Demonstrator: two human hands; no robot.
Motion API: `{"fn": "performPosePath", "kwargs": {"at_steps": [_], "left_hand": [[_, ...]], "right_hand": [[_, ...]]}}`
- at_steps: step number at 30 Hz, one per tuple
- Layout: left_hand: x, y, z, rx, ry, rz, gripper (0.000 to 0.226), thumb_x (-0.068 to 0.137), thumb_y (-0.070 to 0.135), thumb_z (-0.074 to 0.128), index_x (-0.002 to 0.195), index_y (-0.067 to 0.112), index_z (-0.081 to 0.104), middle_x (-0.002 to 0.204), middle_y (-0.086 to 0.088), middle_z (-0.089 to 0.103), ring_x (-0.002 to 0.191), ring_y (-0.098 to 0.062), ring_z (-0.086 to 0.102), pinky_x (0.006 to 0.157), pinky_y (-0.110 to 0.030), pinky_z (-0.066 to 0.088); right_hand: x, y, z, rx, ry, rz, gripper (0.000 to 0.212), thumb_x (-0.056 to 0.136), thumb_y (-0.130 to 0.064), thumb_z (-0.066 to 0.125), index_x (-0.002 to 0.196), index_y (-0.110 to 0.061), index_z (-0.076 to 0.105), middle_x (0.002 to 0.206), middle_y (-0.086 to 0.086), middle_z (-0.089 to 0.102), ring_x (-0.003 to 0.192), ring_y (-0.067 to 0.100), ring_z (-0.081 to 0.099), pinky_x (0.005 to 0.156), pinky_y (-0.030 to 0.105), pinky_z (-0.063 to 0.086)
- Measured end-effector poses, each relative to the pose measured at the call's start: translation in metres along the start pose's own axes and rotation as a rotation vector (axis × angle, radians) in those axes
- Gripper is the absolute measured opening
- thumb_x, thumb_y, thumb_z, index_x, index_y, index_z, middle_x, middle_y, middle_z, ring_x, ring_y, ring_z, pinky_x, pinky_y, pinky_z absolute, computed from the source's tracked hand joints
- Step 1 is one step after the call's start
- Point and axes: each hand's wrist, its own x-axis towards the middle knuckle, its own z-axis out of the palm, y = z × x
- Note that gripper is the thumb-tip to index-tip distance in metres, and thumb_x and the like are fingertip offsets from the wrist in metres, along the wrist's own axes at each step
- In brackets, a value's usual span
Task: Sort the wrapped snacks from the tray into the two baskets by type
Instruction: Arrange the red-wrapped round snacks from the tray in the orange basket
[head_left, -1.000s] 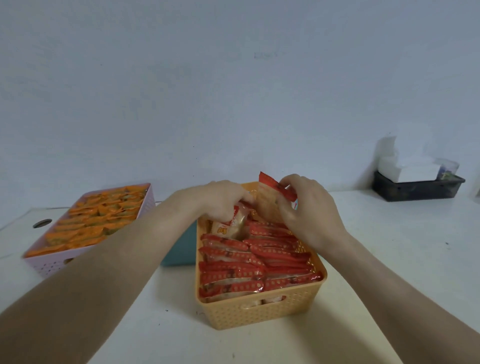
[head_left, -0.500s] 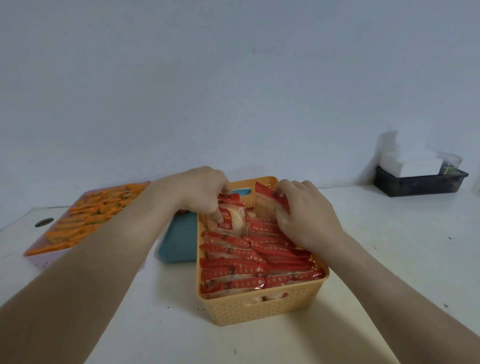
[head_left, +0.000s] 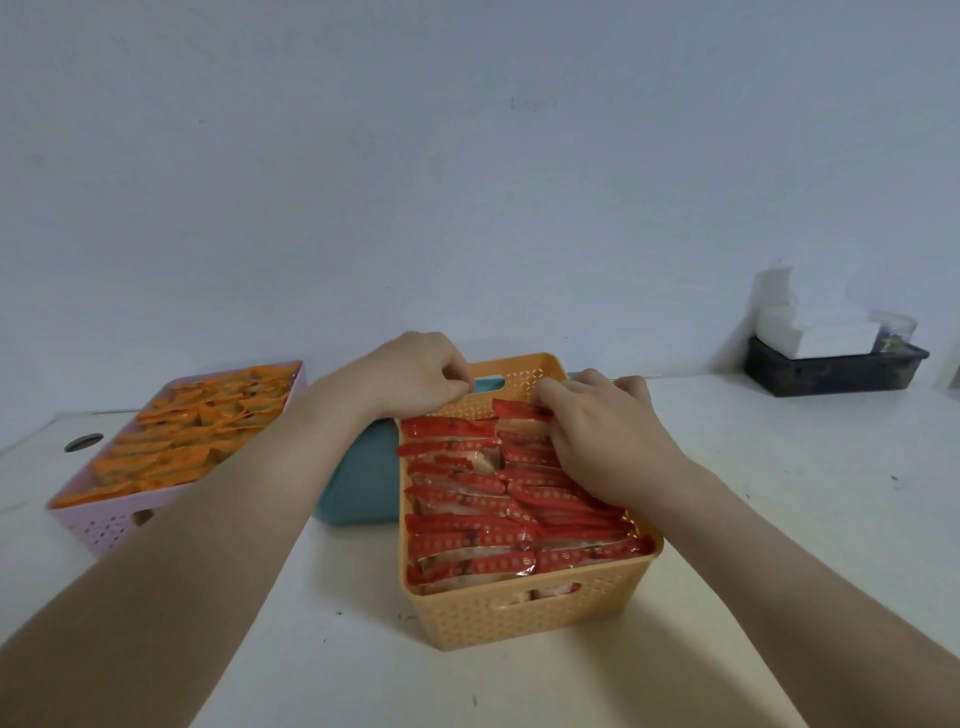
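Note:
An orange basket (head_left: 530, 603) stands in the middle, packed with rows of red wrapped snacks (head_left: 467, 543). At the left, a pink basket (head_left: 104, 525) holds orange wrapped snacks (head_left: 192, 441). Behind and between the baskets a teal tray (head_left: 358, 483) shows only its bare edge. My left hand (head_left: 415, 376) hovers over the orange basket's far left corner, fingers curled, with nothing visible in it. My right hand (head_left: 597, 436) lies on the far right rows, its stretched fingers pressing on a red packet (head_left: 519, 410) by the far wall.
A black box (head_left: 831, 371) with a white tissue pack (head_left: 815, 335) sits at the back right against the wall. There is a round hole (head_left: 83, 442) in the white table (head_left: 779, 493) at the far left.
The red packets both hands held upright now lie in the far rows. My left hand has let go and lifted to the far left corner. My right hand has flattened onto its packet.

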Motion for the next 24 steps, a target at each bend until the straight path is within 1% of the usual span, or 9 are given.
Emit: {"fn": "performPosePath", "kwargs": {"at_steps": [2,4,6,8,11,14,18,22,24], "left_hand": [[0.012,0.003,0.002,0.043,-0.047,-0.003,0.025,0.093,0.019,0.055,0.111,0.022,0.072,0.113,0.006,0.069,0.101,-0.012,0.063,0.089,-0.028,0.05],[0.023,0.008,0.009,0.133,-0.179,-0.001,0.026,0.092,0.019,0.057,0.114,0.023,0.07,0.117,0.006,0.068,0.103,-0.014,0.061,0.092,-0.03,0.049],[0.031,0.013,0.019,0.189,-0.313,-0.022,0.023,0.092,0.019,0.057,0.11,0.025,0.07,0.103,0.009,0.066,0.09,-0.013,0.06,0.082,-0.029,0.049],[0.038,0.016,0.026,0.241,-0.344,-0.021,0.017,0.092,0.014,0.055,0.093,0.028,0.064,0.082,0.012,0.057,0.072,-0.009,0.053,0.067,-0.026,0.043],[0.043,0.02,0.029,0.323,-0.278,0.009,0.02,0.09,0.005,0.049,0.082,0.02,0.06,0.072,0.003,0.054,0.06,-0.01,0.046,0.057,-0.027,0.036],[0.04,0.021,0.027,0.342,-0.222,0.002,0.02,0.089,0.004,0.048,0.081,0.012,0.065,0.071,-0.002,0.055,0.06,-0.016,0.048,0.054,-0.029,0.036],[0.034,0.011,0.021,0.181,-0.082,-0.003,0.018,0.083,0.01,0.059,0.083,0.019,0.074,0.088,0.005,0.069,0.082,-0.016,0.062,0.075,-0.036,0.055],[0.023,0.004,0.018,0.108,-0.034,0.008,0.008,0.081,0.014,0.067,0.079,0.02,0.072,0.082,0.007,0.069,0.081,-0.014,0.063,0.076,-0.034,0.053],[0.018,-0.001,0.013,0.047,0.1,-0.004,0.008,0.08,0.017,0.07,0.08,0.024,0.069,0.084,0.009,0.067,0.084,-0.014,0.063,0.077,-0.034,0.053]], "right_hand": [[0.001,-0.003,-0.001,-0.044,-0.009,-0.013,0.014,0.095,-0.02,0.034,0.099,-0.026,0.046,0.098,-0.009,0.062,0.105,0.019,0.049,0.091,0.043,0.032],[0.001,-0.003,0.0,-0.071,-0.011,-0.025,0.014,0.095,-0.02,0.035,0.096,-0.025,0.048,0.095,-0.008,0.062,0.103,0.019,0.05,0.091,0.043,0.031],[0.0,-0.004,0.001,-0.082,0.011,-0.035,0.016,0.095,-0.02,0.035,0.095,-0.024,0.05,0.09,-0.007,0.061,0.099,0.02,0.052,0.09,0.043,0.031],[-0.002,-0.003,0.002,-0.095,0.04,-0.034,0.019,0.094,-0.021,0.034,0.096,-0.024,0.053,0.089,-0.007,0.06,0.097,0.02,0.052,0.09,0.042,0.033],[-0.001,-0.004,0.001,-0.106,0.056,-0.025,0.019,0.095,-0.024,0.035,0.098,-0.025,0.054,0.089,-0.006,0.061,0.097,0.021,0.053,0.09,0.043,0.034],[-0.002,-0.005,0.002,-0.117,0.053,-0.008,0.018,0.096,-0.025,0.036,0.095,-0.024,0.054,0.087,-0.005,0.06,0.097,0.021,0.053,0.09,0.044,0.033],[-0.005,-0.005,0.001,-0.126,0.042,0.036,0.021,0.096,-0.027,0.035,0.097,-0.025,0.056,0.09,-0.005,0.061,0.099,0.021,0.053,0.091,0.045,0.031],[-0.008,-0.008,-0.002,-0.116,0.022,0.053,0.023,0.096,-0.025,0.034,0.101,-0.025,0.056,0.093,-0.004,0.061,0.101,0.021,0.052,0.093,0.045,0.032],[-0.009,-0.009,-0.002,-0.115,0.019,0.056,0.023,0.096,-0.025,0.033,0.101,-0.025,0.055,0.093,-0.004,0.06,0.102,0.021,0.052,0.093,0.045,0.032]]}}
